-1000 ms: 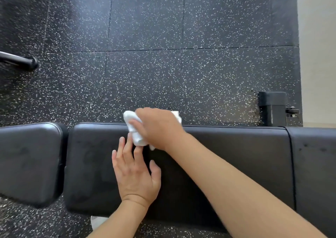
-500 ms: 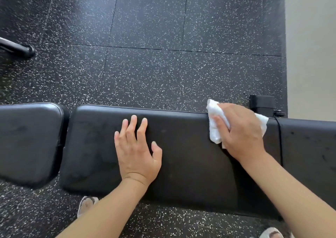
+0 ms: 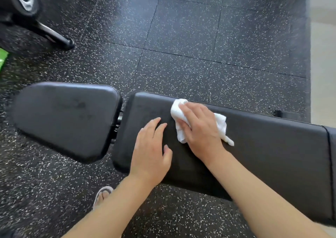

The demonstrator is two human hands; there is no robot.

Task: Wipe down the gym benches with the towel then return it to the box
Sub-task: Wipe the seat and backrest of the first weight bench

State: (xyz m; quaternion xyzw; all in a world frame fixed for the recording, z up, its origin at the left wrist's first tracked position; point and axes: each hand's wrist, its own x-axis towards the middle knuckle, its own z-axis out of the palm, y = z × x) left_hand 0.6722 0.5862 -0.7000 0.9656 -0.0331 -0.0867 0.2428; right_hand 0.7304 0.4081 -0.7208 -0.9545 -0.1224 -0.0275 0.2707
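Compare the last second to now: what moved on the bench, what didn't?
The right hand swept the towel along the long bench pad, out to its right end, then back left beside the left hand. Nothing was picked up or released. The left hand stayed flat on the pad; the right kept hold of the towel.

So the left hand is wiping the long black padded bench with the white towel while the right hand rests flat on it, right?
Hands are swapped: in the head view the right hand presses the white towel on the long black padded bench; the left hand rests flat.
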